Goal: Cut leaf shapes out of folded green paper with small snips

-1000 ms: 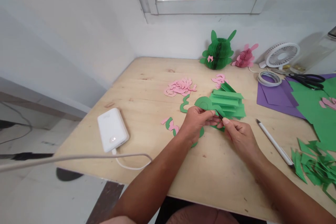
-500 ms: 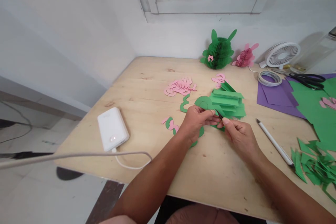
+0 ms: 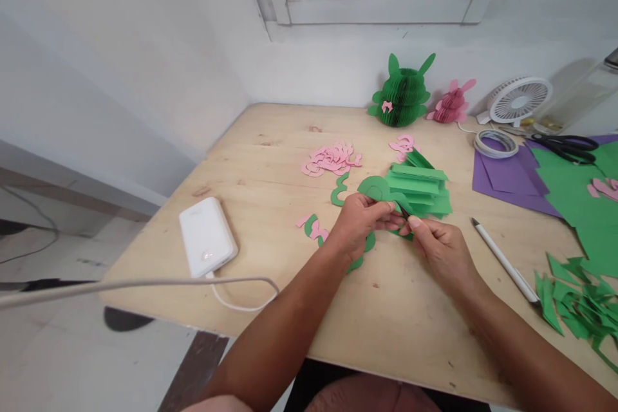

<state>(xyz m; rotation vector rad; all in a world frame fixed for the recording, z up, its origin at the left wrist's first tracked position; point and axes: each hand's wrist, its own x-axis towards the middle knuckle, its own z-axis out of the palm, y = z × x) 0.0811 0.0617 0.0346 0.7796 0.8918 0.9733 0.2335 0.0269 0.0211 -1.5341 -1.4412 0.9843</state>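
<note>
Both hands have hardly moved; forearms reach in from the near edge. Left fingers (image 3: 385, 207) pinch a curved green paper cutout (image 3: 373, 188) mid-table, beside folded green paper strips (image 3: 419, 188); right hand (image 3: 441, 246) grips a small dark pointed tool (image 3: 404, 211).

No word, brand or number can be read anywhere. The white power bank (image 3: 207, 238) carries a faint mark (image 3: 196, 211) near its far end — too small and pale to make out — and a small lit spot (image 3: 207, 255) near its cable end, where no digit is legible. The pink cloth (image 3: 371, 396) at the bottom edge shows faint, letter-like marks — these too are unreadable.
</note>
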